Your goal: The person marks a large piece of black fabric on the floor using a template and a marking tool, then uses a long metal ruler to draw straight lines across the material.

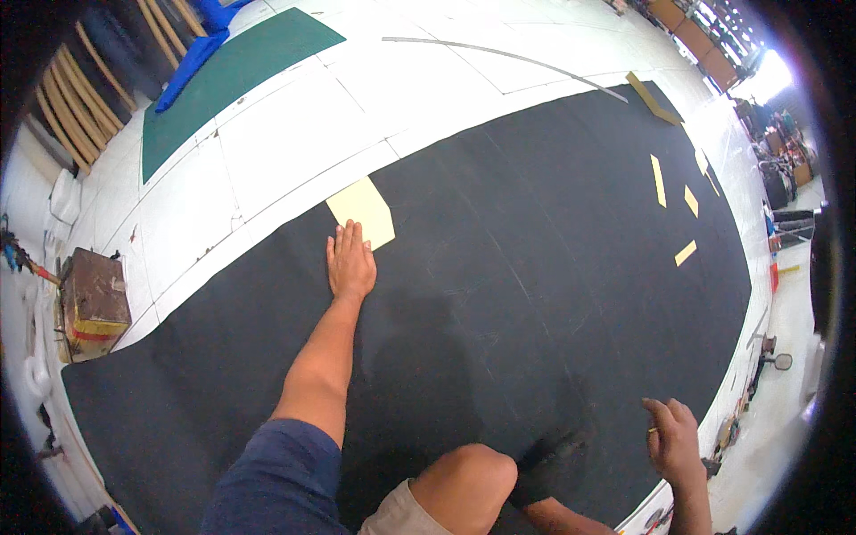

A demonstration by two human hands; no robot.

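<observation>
The left hand (349,265) is pressed flat, fingers together, on the black sheet (535,294) at frame centre, its fingertips touching a pale yellow card (361,210) laid at the sheet's upper-left edge. The right hand (673,437), at lower right, is loosely curled and seemingly empty, though a small item between its fingers cannot be ruled out. Several yellow strips (659,179) are already set toward the upper right; most of the sheet remains bare. Open white floor (294,152) is seen beyond the upper edge, a green mat (232,80) farther off, a wooden box (94,299) at left.
</observation>
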